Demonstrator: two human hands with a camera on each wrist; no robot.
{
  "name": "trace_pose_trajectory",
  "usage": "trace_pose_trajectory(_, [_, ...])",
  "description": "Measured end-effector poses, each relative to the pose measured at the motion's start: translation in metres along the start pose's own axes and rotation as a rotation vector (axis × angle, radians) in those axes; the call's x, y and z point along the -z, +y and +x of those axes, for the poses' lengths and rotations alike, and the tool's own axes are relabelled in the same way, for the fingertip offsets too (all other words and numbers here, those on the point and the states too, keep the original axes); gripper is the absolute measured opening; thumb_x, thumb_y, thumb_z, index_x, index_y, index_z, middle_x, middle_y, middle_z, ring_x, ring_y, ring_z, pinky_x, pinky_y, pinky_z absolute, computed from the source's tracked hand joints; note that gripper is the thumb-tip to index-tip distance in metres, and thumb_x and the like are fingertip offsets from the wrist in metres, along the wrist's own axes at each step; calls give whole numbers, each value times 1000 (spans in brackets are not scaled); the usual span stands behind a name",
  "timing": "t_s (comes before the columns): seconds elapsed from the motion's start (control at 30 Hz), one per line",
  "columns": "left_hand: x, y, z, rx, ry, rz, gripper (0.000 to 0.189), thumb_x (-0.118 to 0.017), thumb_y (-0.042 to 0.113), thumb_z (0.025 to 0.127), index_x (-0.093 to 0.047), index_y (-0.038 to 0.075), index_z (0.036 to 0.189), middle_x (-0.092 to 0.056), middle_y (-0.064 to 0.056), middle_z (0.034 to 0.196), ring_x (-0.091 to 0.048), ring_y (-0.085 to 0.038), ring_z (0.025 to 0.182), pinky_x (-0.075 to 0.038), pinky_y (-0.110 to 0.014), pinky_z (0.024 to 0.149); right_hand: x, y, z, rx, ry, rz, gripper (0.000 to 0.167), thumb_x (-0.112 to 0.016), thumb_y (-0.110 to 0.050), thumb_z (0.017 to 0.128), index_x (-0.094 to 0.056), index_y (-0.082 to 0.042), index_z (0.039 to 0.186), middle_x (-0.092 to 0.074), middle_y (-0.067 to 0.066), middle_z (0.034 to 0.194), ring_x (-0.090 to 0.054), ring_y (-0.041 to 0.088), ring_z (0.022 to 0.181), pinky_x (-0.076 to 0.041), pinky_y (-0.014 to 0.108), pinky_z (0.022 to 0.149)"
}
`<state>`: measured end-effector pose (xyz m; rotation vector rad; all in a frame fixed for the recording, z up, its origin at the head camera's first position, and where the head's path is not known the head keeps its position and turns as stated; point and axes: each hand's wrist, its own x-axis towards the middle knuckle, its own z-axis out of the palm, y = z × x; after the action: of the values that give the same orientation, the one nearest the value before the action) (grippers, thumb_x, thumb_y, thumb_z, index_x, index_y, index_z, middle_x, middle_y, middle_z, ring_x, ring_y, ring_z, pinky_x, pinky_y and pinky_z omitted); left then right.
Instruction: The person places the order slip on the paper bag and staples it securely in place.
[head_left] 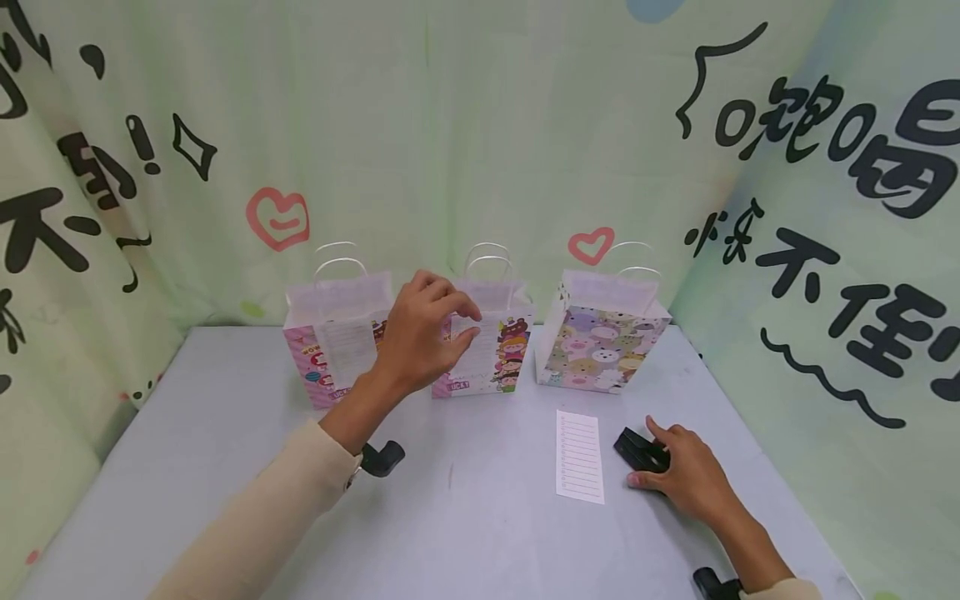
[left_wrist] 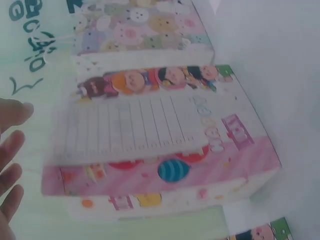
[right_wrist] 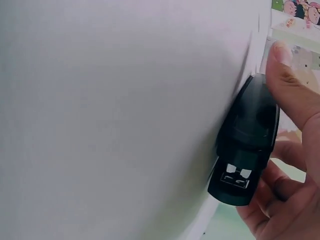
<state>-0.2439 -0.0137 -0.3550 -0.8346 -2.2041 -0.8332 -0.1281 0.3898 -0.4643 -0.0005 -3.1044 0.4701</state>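
In the head view, my left hand [head_left: 427,329] is raised in front of the middle paper bag [head_left: 486,367], its fingers loosely bent and nothing between them. On that bag's front lies a lined paper slip [left_wrist: 127,127], beside printed cartoon figures. My right hand [head_left: 693,471] holds a black stapler [head_left: 641,452] low over the table, right of a second lined slip [head_left: 580,458] lying flat. In the right wrist view, the thumb rests along one side of the stapler [right_wrist: 247,130] and the fingers are partly hidden behind it.
A left paper bag [head_left: 303,367], also with a lined slip on its front, stands partly behind my left forearm. The right bag [head_left: 600,350] has an animal print. All three stand on a white table [head_left: 465,533] before a printed curtain [head_left: 510,125].
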Motion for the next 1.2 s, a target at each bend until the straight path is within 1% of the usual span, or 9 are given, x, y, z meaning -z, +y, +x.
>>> trace_pose_trajectory(0.13, [-8,14,6,-55,-22,-15,15,-90,19,84,-79,17,96,-71,-2,94,-57,-23,111,-50,-43,97,2,-6,-2,28,60,18,108,-97,-44,71,-47,0,157,-69,22,119,-58,41,111,-52,61,92])
trace_pose_trajectory(0.23, [-18,25,11,-96,-38,-23,15,-90,20,84,-79,17,95,-73,0,95,-58,-22,110,-49,-42,96,2,-14,-2,49,97,45,107,-98,-40,72,-47,-5,159,-70,22,125,-55,43,118,-51,63,96])
trace_pose_trajectory(0.33, [-29,36,16,-137,-54,-26,14,-89,21,84,-79,18,93,-75,2,98,-58,-20,109,-50,-40,97,1,-21,-1,57,110,74,108,-98,-38,72,-45,-10,161,-68,22,131,-52,44,125,-48,66,102])
trace_pose_trajectory(0.43, [-41,44,23,-163,-83,-21,14,-89,23,85,-79,21,95,-77,3,103,-59,-19,110,-50,-38,99,0,-28,1,63,115,94,109,-99,-37,71,-44,-13,162,-68,21,134,-51,44,128,-46,67,106])
trace_pose_trajectory(0.6, [-60,53,34,-160,-164,15,17,-87,27,87,-79,23,101,-79,5,114,-60,-16,116,-51,-35,102,-3,-39,4,91,122,117,107,-99,-36,71,-46,-14,161,-68,20,135,-52,44,129,-44,68,108])
trace_pose_trajectory(0.7, [-69,57,39,-152,-204,36,18,-86,29,88,-79,23,104,-78,5,119,-59,-16,118,-52,-33,103,-4,-45,6,106,123,124,106,-99,-38,70,-48,-14,160,-70,20,134,-53,45,128,-40,70,111])
trace_pose_trajectory(0.83, [-79,62,46,-147,-234,42,20,-86,29,89,-79,23,106,-77,5,124,-59,-16,119,-52,-32,105,-6,-51,9,119,124,119,103,-99,-36,70,-50,-15,158,-70,18,133,-54,44,129,-37,72,112])
trace_pose_trajectory(1.07, [-96,67,58,-141,-287,63,23,-84,28,91,-78,24,113,-75,7,130,-58,-15,121,-50,-28,107,-13,-55,13,125,88,82,101,-100,-36,69,-53,-17,157,-70,16,137,-56,40,125,-41,65,106])
trace_pose_trajectory(1.2, [-102,67,63,-151,-309,81,22,-83,28,91,-77,24,112,-75,6,130,-59,-16,121,-51,-28,105,-17,-57,15,134,64,49,101,-100,-34,69,-54,-16,157,-68,17,142,-56,41,128,-42,66,106])
